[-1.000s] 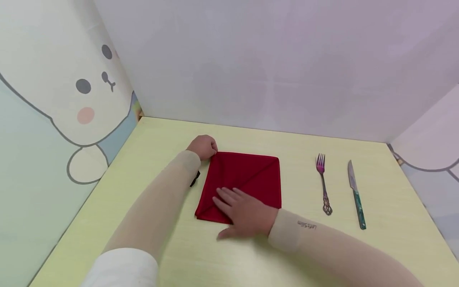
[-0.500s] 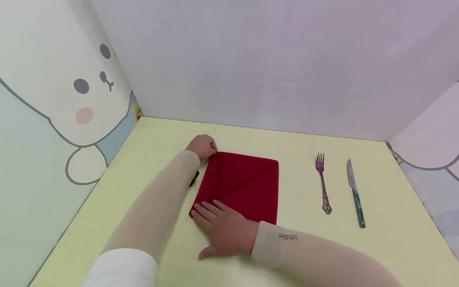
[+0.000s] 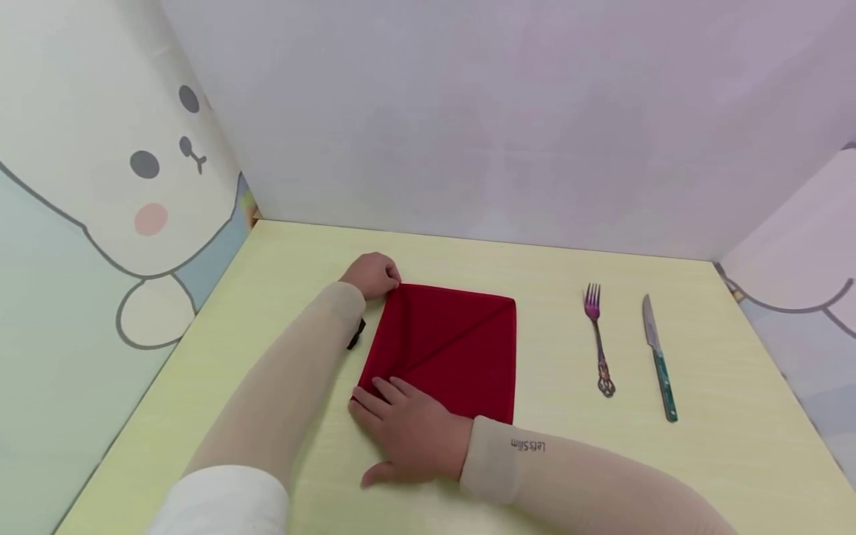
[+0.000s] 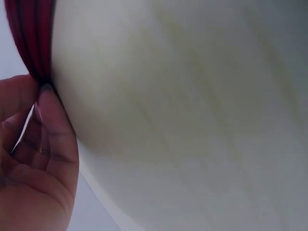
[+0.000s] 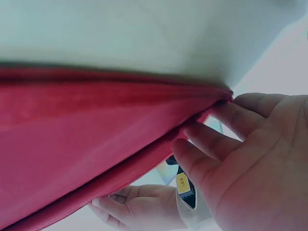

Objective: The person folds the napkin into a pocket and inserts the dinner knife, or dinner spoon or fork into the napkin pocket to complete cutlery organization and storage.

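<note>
At the far left corner of the cloth [image 3: 461, 334], our left hand [image 3: 370, 276] pinches it — likely as an anchor. Near left corner: our right hand [image 3: 417, 435] rests on it, fingers outstretched — we judge, to keep that side smooth. Table [image 3: 548, 386] beneath the cloth; fork [image 3: 598, 343] and knife [image 3: 661, 371] right of it, well apart.

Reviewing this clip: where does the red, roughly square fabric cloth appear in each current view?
Head: the red, roughly square fabric cloth lies just below centre.
Left wrist: the cloth shows only as a strip at upper left.
Right wrist: the cloth spreads from the left edge, tapering to a corner right of centre.
Shared landmark: the bare left hand, pinching the cloth.
</note>
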Available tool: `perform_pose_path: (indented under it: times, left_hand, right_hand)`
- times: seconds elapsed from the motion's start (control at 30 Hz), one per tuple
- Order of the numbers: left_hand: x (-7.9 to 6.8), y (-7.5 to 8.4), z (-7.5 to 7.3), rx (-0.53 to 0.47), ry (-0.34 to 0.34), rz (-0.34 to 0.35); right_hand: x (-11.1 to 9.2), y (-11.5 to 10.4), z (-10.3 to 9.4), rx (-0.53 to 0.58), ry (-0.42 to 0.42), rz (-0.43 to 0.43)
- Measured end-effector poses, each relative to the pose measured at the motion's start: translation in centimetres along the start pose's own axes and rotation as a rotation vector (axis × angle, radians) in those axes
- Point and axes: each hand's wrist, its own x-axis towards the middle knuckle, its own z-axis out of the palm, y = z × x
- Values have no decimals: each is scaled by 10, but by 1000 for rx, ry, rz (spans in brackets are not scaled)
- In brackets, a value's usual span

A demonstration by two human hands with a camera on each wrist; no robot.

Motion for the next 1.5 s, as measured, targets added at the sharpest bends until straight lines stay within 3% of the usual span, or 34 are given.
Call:
perform_pose_path:
  times: [0.17, 0.43, 0.63, 0.77, 1.03, 1.2, 1.27, 1.33, 1.5]
  left_hand:
    - [3, -5, -4, -9, -34, 15]
    - [5, -9, -17, -36, -168, 29]
    - [5, -5, -22, -69, -237, -70]
    - [3, 1, -25, -108, -279, -115]
    - [-3, 2, -33, -328, -310, -172]
    - [-4, 2, -29, -381, -303, -174]
    - [-3, 3, -28, -388, -301, -179]
    - [-2, 3, -29, -391, -299, -180]
    - [-1, 4, -30, -372, -302, -182]
  right_hand:
    - [6, 2, -3, 10, 49, 12]
    - [17, 2, -2, 24, 50, 92]
    - [16, -3, 1, 11, -11, 117]
    - [17, 0, 0, 64, 20, 127]
    - [22, 13, -14, 544, 192, 333]
    - [27, 13, -10, 952, 140, 414]
    - [29, 13, -8, 1029, 109, 436]
    - [30, 13, -7, 1000, 75, 449]
    - [36, 9, -7, 733, -4, 425]
